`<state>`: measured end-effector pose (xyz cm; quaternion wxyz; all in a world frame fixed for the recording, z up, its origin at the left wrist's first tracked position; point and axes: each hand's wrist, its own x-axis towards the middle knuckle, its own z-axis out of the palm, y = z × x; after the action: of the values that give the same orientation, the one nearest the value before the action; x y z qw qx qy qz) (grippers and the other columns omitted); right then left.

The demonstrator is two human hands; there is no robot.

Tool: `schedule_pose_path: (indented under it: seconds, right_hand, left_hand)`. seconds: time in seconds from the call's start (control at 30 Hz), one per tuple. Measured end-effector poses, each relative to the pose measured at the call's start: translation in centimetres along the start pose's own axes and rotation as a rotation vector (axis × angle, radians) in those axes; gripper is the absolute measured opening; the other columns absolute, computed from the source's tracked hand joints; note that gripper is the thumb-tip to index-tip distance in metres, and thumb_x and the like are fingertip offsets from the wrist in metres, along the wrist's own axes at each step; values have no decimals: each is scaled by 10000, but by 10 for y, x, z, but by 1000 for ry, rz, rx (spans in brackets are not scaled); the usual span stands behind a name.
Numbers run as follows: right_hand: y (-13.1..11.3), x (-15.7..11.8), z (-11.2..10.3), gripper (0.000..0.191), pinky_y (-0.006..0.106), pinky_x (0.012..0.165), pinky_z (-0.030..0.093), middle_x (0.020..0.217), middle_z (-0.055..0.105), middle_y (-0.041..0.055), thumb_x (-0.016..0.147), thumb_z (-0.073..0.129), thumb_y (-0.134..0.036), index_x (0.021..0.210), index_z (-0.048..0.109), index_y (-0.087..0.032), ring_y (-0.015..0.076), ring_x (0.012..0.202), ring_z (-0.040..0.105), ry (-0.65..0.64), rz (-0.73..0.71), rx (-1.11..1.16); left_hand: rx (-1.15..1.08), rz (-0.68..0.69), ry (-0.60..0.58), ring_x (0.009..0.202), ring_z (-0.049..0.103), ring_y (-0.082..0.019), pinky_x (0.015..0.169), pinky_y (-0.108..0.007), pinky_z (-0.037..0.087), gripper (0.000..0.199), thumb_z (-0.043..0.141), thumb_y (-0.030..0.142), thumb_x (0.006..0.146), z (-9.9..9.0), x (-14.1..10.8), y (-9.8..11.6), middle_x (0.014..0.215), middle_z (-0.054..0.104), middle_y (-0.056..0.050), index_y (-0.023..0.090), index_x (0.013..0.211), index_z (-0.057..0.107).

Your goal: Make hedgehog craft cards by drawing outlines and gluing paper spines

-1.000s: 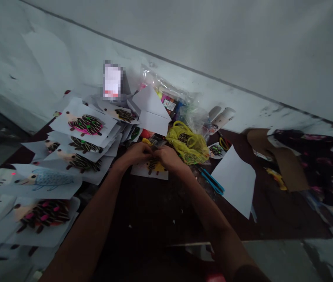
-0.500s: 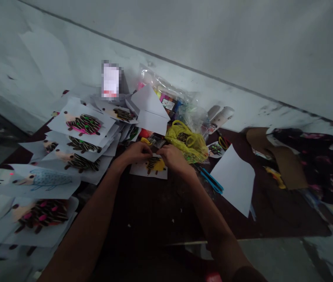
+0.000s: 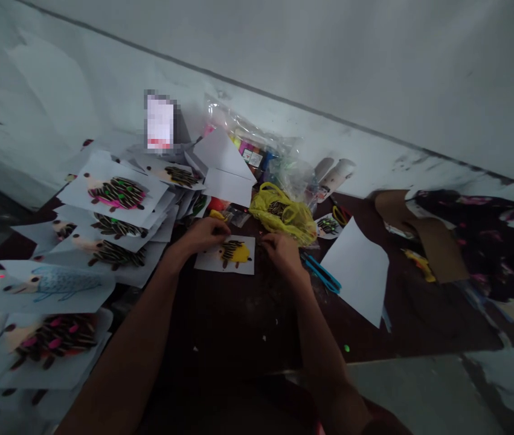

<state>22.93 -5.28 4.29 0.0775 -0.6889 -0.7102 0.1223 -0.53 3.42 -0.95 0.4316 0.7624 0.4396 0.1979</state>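
Observation:
A white paper with a yellow hedgehog figure (image 3: 240, 251) lies on the dark table (image 3: 220, 314), dark sticks covering part of its back. My left hand (image 3: 209, 234) is at the paper's upper left edge, fingers pinched together; what they hold, if anything, is too small to make out. Just right of the paper, my right hand (image 3: 281, 249) hovers with thumb and fingertips together, its contents also unclear. Behind it sits a yellow plastic bag (image 3: 297, 220) with small dark sticks inside. Yellow clay (image 3: 217, 214) rests beyond my left hand.
Stacked hedgehog pictures (image 3: 118, 196) crowd the left side. Blue scissors (image 3: 322, 273) and a white sheet (image 3: 359, 272) lie at right, with a yellow tool (image 3: 420, 264) and cardboard (image 3: 440, 248) farther off. A clear bag of colored packs (image 3: 257, 151) leans by the wall.
My right hand has moved off the hedgehog paper to its right side, uncovering more of the figure. The left hand stays near the upper left edge. The view has shifted slightly.

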Motion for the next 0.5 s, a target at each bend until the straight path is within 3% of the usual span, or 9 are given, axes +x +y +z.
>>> schedule_pose_path:
  seconds: [0.2,0.4,0.5]
  right_hand:
    - [-7,3,9,260,293,910,440,1111,692,88,922,610,-200,1144,746,-218,215,1064,605,-21,-65,-5]
    - [-6,2,12,183,294,893,443,1076,705,86,921,617,-208,1032,762,-189,215,1019,620,10,-43,33]
    - [-4,4,15,208,303,904,444,1094,705,91,914,629,-224,1081,748,-191,222,1039,617,43,-28,64]
  left_hand:
    - [1,-18,-4,866,688,-216,768,-293,516,274,602,289,739,0,0,-1,959,771,-61,179,926,769]
    - [26,-25,-12,836,684,-217,747,-292,518,289,587,293,738,-1,-1,1,943,769,-53,180,932,770]
    - [37,-18,-15,835,683,-217,740,-290,520,293,583,300,743,-1,-1,2,941,768,-55,179,934,769]
